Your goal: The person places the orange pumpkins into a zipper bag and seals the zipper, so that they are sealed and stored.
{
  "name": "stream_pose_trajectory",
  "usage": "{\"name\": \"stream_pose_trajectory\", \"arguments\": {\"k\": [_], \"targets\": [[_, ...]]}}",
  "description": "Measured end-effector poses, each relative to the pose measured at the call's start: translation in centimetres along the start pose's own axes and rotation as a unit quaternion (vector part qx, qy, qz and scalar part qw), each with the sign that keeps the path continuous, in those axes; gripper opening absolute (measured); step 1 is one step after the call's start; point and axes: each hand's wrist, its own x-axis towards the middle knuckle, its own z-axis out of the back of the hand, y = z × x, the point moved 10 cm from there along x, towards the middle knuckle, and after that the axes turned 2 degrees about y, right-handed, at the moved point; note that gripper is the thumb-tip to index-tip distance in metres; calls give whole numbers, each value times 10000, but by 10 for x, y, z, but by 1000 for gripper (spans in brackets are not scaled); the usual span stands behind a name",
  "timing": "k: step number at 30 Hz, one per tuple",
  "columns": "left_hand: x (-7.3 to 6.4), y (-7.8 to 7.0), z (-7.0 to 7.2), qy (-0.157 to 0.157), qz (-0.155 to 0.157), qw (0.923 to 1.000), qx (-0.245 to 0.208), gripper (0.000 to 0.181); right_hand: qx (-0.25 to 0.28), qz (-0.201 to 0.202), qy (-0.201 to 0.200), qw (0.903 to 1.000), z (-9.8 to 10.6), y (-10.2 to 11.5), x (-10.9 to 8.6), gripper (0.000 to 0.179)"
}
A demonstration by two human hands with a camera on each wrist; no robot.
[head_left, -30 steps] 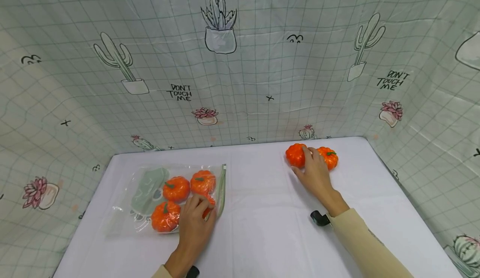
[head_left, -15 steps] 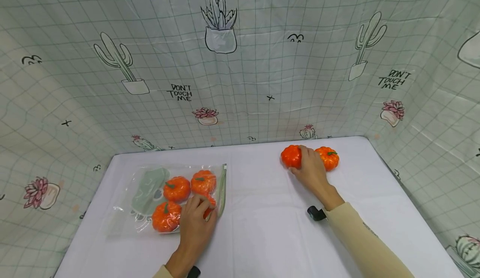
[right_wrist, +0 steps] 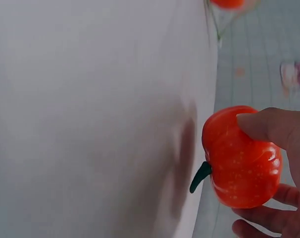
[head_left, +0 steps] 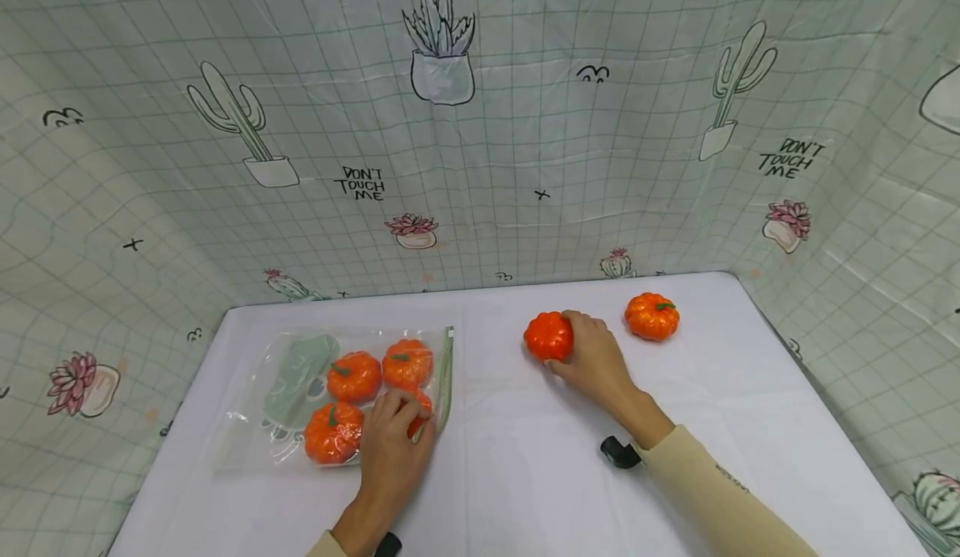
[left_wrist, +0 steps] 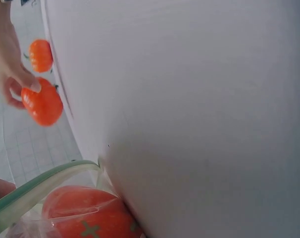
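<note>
In the head view my right hand (head_left: 595, 363) grips a small orange toy pumpkin (head_left: 549, 337) over the table, right of centre. The right wrist view shows the thumb on one side of this pumpkin (right_wrist: 244, 158) and fingers on the other. Its dark green stem points down to the table, its shadow apart from it. My left hand (head_left: 393, 444) pinches the mouth edge of a clear zip bag (head_left: 444, 382) that lies flat at the left. Several orange pumpkins (head_left: 353, 377) are inside, one partly hidden by the left hand. In the left wrist view the bag's green zip strip (left_wrist: 46, 181) stands raised.
Another orange pumpkin (head_left: 652, 317) sits near the back right of the white table (head_left: 517, 474). A pale green print (head_left: 300, 382) shows on the bag's left part. A grid-patterned curtain (head_left: 495, 140) with cactus drawings hangs behind and at both sides.
My right hand has carried the pumpkin left and toward me, away from the other pumpkin at the back right. The left hand and the bag have stayed in place.
</note>
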Motion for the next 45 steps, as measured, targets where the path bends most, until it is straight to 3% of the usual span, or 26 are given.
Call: {"name": "stream_pose_trajectory", "arguments": {"k": [9, 21, 26, 32, 45], "targets": [[-1, -1, 2, 23, -6, 10000, 33, 22, 494, 685, 452, 9954, -35, 63, -28, 79], [0, -6, 6, -138, -287, 9995, 2, 27, 661, 1313, 611, 9872, -56, 114, -39, 74], [0, -5, 4, -36, -196, 9998, 9, 27, 841, 1371, 669, 9847, -62, 128, -39, 74], [-1, -9, 7, -183, -403, 9990, 33, 26, 964, 1293, 716, 9843, -73, 139, -38, 75], [-1, -15, 11, -407, -628, 9971, 156, 27, 530, 1784, 517, 9812, -91, 161, -43, 64]]}}
